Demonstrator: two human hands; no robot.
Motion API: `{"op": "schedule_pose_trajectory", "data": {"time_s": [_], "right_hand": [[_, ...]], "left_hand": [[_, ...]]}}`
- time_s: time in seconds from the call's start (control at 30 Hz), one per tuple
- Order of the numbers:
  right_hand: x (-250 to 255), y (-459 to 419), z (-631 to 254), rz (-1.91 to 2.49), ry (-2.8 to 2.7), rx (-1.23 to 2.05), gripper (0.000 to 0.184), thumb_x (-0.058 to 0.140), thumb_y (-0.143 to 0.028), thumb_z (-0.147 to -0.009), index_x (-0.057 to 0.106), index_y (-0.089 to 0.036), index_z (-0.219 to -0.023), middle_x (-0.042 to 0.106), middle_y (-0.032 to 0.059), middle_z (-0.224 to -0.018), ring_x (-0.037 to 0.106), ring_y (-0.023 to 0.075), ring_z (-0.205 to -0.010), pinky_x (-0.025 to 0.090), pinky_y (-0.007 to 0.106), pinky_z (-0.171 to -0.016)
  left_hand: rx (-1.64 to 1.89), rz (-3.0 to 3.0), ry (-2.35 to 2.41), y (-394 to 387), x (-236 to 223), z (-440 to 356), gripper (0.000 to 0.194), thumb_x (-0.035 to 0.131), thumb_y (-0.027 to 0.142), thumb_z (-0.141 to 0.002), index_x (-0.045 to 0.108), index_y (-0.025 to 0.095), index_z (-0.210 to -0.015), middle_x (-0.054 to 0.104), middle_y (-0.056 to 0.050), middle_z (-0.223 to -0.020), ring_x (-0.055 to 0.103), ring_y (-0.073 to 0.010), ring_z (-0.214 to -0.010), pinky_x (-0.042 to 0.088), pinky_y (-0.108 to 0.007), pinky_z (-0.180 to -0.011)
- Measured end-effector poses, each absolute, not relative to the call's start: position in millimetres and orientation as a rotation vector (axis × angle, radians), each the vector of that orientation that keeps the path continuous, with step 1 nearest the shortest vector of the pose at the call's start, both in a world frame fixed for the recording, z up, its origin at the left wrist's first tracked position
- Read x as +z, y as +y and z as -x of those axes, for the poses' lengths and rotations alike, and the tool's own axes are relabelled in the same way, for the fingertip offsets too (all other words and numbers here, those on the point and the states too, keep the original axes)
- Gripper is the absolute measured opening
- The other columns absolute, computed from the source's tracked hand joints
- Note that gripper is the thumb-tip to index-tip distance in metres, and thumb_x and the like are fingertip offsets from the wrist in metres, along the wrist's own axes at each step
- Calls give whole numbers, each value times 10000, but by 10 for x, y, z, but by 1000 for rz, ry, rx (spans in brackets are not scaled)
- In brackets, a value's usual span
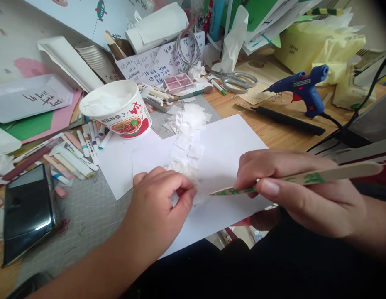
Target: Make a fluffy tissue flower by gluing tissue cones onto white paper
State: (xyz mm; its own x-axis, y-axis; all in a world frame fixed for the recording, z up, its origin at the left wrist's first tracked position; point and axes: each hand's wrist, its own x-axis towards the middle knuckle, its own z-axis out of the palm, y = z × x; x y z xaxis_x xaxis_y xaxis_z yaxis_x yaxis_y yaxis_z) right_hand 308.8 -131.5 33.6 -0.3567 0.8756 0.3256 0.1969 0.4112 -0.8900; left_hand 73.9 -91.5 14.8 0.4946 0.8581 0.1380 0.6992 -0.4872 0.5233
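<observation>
Fingers of my left hand [163, 203] curl down over a white sheet [236, 137], thumb and forefinger bent almost together at the near side of a crumpled white paper cluster [177, 167]; I cannot tell whether they grip its edge or only rest against it, because the knuckles hide the contact. My right hand [308, 199] pinches a flat wooden stick [333, 173] with green markings, thumb on one side and fingers on the other, its narrow tip pointing left, just beside my left fingertips and apart from them. Beyond the cluster, square paper scraps [193, 118] lie loose in a trail that runs off the sheet's far edge, near a paper bowl [130, 124] on the left. These scraps look light, so a sweep of my wrist or a draught could scatter them. The sheet's near edge sits close to my lap; a bump of my forearm there could shift the sheet and everything on it. If the stick tip pushes too hard, it could flatten or tear the crumpled paper. Farther right on the wooden surface [224, 106], a blue glue gun [308, 89] shows a red light, so it may be hot; a tug on its cord [336, 123] could topple it.
</observation>
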Motion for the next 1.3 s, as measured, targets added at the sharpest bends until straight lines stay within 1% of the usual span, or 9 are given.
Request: {"op": "schedule_pose_trajectory", "data": {"time_s": [0.17,0.37,0.53,0.77,0.83,0.93,1.0,1.1,1.3], "right_hand": [[250,-1263,-3003,849,-2074,799,132,504,-119,-937,636,-111,-928,615,47,-728,564,109,-645,469,214,-597],[151,-1234,-2956,869,-2142,785,154,484,-125,-950,636,-112,-932,619,63,-744,560,133,-687,460,242,-638],[137,-1244,-2945,826,-2190,775,150,491,-103,-938,636,-73,-962,612,76,-761,545,136,-698,462,246,-640],[86,-1291,-2925,754,-2443,437,133,507,-120,-908,639,-125,-923,664,98,-822,592,194,-763,498,319,-670],[91,-1297,-2950,750,-2405,464,140,497,-131,-926,632,-127,-961,670,100,-824,614,193,-767,510,317,-670],[132,-1296,-3022,765,-2185,664,141,509,-101,-913,620,-116,-999,648,78,-761,608,156,-692,506,277,-624],[163,-1293,-3067,810,-2024,755,141,518,-70,-890,628,-115,-965,622,54,-708,589,131,-637,486,245,-578],[169,-1282,-3086,883,-1927,762,128,529,-63,-882,645,-110,-913,604,40,-678,574,112,-596,461,224,-540],[89,-1256,-3004,912,-1972,843,112,535,-100,-910,645,-120,-898,635,50,-711,570,113,-617,480,221,-575]], "left_hand": [[510,-2470,1279,-917,138,-760,171,543,154,-834,624,226,-702,605,45,-642,544,-178,-696,289,-378,-736],[531,-2638,1229,-941,125,-723,188,540,137,-858,635,230,-725,606,32,-667,520,-189,-719,262,-382,-716],[525,-2763,1165,-986,138,-692,216,555,133,-866,642,239,-699,595,30,-666,489,-189,-708,238,-396,-712],[496,-2783,1072,-1030,140,-659,244,550,131,-872,652,250,-685,567,34,-648,443,-181,-693,217,-402,-709],[485,-2799,1069,-1038,135,-658,233,554,126,-866,668,258,-711,566,33,-643,438,-181,-690,214,-401,-708],[503,-2798,1070,-1042,131,-661,233,555,108,-852,682,265,-735,573,35,-637,441,-173,-688,212,-398,-706],[539,-2788,1059,-1044,135,-662,239,549,109,-856,680,261,-726,573,34,-634,441,-167,-683,208,-395,-702],[548,-2771,1043,-1050,151,-664,232,562,146,-862,663,249,-680,564,32,-629,437,-167,-680,212,-396,-703],[510,-2722,1076,-1037,191,-659,271,555,194,-875,619,224,-613,545,17,-612,461,-174,-675,252,-405,-729]]}}
